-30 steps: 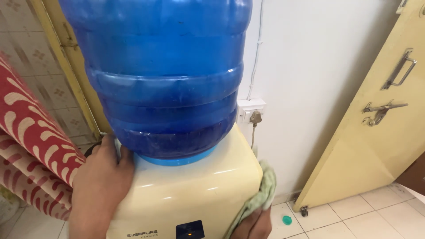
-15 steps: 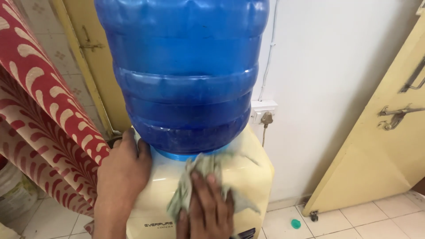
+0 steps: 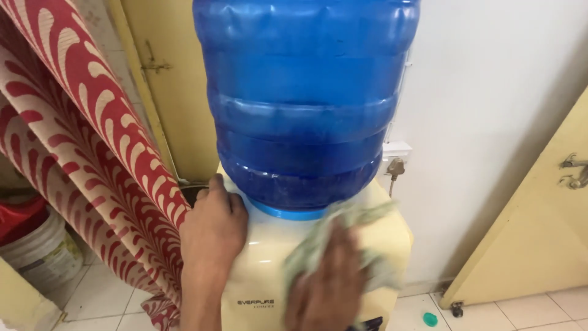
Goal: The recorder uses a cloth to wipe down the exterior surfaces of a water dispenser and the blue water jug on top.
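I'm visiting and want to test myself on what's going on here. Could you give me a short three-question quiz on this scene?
1. True or false: the right hand presses a green cloth against the cream water dispenser.
2. Where does the left hand rest? A) on the dispenser's top left edge B) on the yellow door C) on the white bucket
3. What stands upside down on the dispenser?

Key: 1 true. 2 A. 3 the blue water bottle.

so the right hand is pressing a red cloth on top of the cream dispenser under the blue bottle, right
Not quite: the cloth is pale green, not red. The head view shows the right hand pressing it on the cream dispenser under the blue bottle.
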